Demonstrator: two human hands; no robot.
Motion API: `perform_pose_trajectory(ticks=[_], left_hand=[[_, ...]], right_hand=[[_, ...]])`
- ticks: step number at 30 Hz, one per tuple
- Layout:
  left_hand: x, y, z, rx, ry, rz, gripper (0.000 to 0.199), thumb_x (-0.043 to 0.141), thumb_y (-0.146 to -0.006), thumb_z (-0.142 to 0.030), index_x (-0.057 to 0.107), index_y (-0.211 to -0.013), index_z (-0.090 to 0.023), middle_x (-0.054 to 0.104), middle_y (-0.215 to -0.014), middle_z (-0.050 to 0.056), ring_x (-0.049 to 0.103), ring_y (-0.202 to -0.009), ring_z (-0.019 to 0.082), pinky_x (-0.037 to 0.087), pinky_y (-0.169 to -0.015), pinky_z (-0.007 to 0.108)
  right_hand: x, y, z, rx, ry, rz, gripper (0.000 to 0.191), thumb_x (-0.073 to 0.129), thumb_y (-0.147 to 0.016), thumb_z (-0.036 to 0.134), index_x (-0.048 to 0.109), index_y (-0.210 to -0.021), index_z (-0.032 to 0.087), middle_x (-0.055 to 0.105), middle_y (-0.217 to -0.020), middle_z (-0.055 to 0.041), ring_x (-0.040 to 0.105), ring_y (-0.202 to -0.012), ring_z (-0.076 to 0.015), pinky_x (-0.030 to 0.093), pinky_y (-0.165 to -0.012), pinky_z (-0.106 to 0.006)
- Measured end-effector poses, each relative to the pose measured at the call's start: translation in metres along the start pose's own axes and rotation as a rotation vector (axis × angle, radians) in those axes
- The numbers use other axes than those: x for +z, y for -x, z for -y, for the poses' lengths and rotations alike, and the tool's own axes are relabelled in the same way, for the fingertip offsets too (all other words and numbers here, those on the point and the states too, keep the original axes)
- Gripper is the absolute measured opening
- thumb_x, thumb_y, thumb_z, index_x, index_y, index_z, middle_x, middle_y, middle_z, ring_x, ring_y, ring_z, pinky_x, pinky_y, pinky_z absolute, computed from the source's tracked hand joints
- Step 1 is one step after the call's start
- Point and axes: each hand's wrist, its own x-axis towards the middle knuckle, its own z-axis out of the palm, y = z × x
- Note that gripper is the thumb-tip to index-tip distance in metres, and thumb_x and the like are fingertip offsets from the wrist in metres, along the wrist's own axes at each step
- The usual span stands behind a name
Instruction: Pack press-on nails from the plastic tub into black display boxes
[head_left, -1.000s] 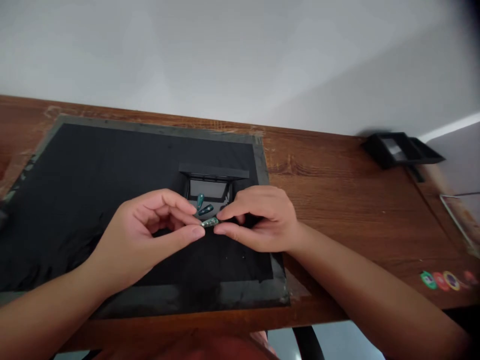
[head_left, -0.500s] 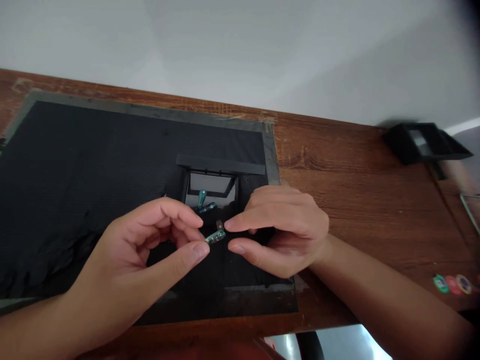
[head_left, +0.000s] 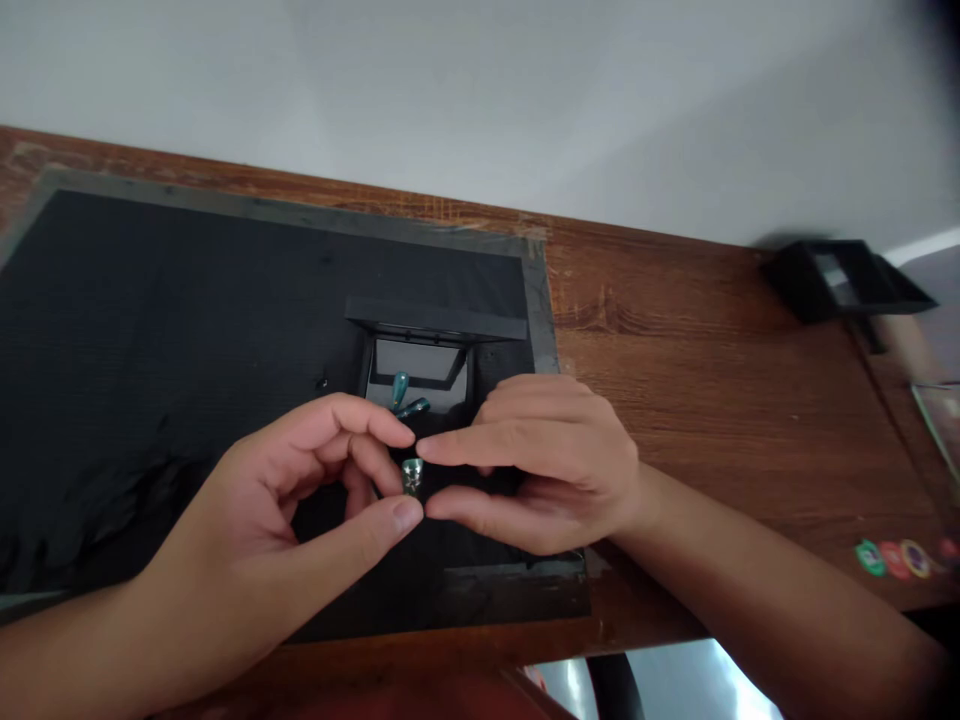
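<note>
From where I watch, a black mat (head_left: pixel 187 280) with a grey border covers the left and middle of the wooden table (head_left: pixel 675 370), a small dark bit (head_left: pixel 322 382) lying on it.

My left hand (head_left: pixel 300 500) comes in over the mat with its fingers curled, and I see it pinching 1 green press-on nail (head_left: pixel 412 478) by the thumb tip. The nail stands nearly upright at the end of that thumb, just below the index fingertip, its wider end up and pale decoration on its face.

Beyond the fingertips I have an open black case (head_left: pixel 470 385) on the mat, its shiny inside showing a reflection. In it lie 2 teal press-on nails: the left one (head_left: pixel 400 388) points away from me, and the right one (head_left: pixel 414 408) lies slantwise, their near ends close together.

My right hand (head_left: pixel 536 465) reaches in from the right, index finger and thumb parted, both tips just beside the green nail; I cannot tell whether either touches it.

Farther right, a black holder (head_left: pixel 832 285) sits at the table's far side with a pale patch inside, too blurred to name. Nearer me, 4 round coloured discs (head_left: pixel 894 559) form a row.
</note>
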Motion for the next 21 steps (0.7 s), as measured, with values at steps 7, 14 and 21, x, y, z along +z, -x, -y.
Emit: perform_pose_trajectory(ticks=[7,14,21], left_hand=[[-0.001,0.002,0.003,-0.04,-0.009,0.018,0.027,0.075,-0.087,-0.024,0.065,-0.112,-0.027,0.064,-0.073,-0.004,0.064,-0.064,0.011,0.057,-0.059,0.017],[0.002,0.002,0.003,0.0,-0.069,0.042,0.027,0.072,-0.088,-0.026,0.063,-0.113,-0.028,0.066,-0.076,-0.003,0.063,-0.063,0.011,0.058,-0.06,0.021],[-0.005,0.004,0.011,0.208,-0.428,-0.037,0.043,0.074,-0.088,-0.029,0.059,-0.128,-0.033,0.064,-0.08,-0.005,0.059,-0.065,0.012,0.052,-0.062,0.024]], right_hand=[[0.002,0.0,0.001,-0.042,0.024,-0.006,0.029,0.072,-0.094,0.04,0.072,-0.111,0.017,0.07,-0.069,0.0035,0.064,-0.06,-0.0077,0.047,-0.06,-0.023],[0.004,0.0,0.004,-0.029,-0.006,0.015,0.026,0.073,-0.091,0.034,0.071,-0.113,0.02,0.07,-0.069,0.0054,0.063,-0.057,-0.008,0.044,-0.055,-0.024],[-0.002,-0.001,-0.001,0.131,-0.031,-0.065,0.026,0.076,-0.086,0.026,0.072,-0.111,0.019,0.065,-0.063,0.0063,0.058,-0.053,-0.0072,0.048,-0.057,-0.021]])
